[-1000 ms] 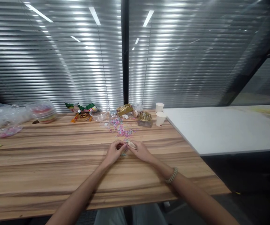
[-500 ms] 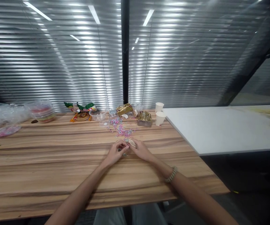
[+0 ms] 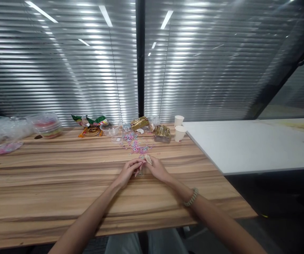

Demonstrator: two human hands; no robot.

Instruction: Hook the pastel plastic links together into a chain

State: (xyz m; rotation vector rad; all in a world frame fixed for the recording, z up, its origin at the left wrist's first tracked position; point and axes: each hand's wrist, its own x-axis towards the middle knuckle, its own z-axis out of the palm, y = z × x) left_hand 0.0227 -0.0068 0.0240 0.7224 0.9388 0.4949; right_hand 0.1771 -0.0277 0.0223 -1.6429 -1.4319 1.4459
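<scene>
Near the middle of the wooden table (image 3: 62,190), my left hand (image 3: 128,171) and my right hand (image 3: 157,169) meet at their fingertips. The left fingers are pinched together; what is between them is too small to name. My right hand is closed around a small pale beige object (image 3: 148,159). A few small greenish pieces (image 3: 141,173) show below the fingertips. Just beyond the hands lies a loose spread of small pink, purple and teal pieces (image 3: 138,147). It runs back to a tipped clear container (image 3: 128,132).
Behind stand a clear bowl (image 3: 111,130), snack wrappers (image 3: 91,121), gold packages (image 3: 162,134) and two paper cups (image 3: 180,134). Stacked tubs (image 3: 47,125) and plastic bags (image 3: 9,130) are at the left. A white table (image 3: 247,148) adjoins at the right.
The left fingers have flattened and closed toward the right fingertips. The pale object in my right hand has tilted more upright. At the far right, a person's hand has moved toward the picture's edge.
</scene>
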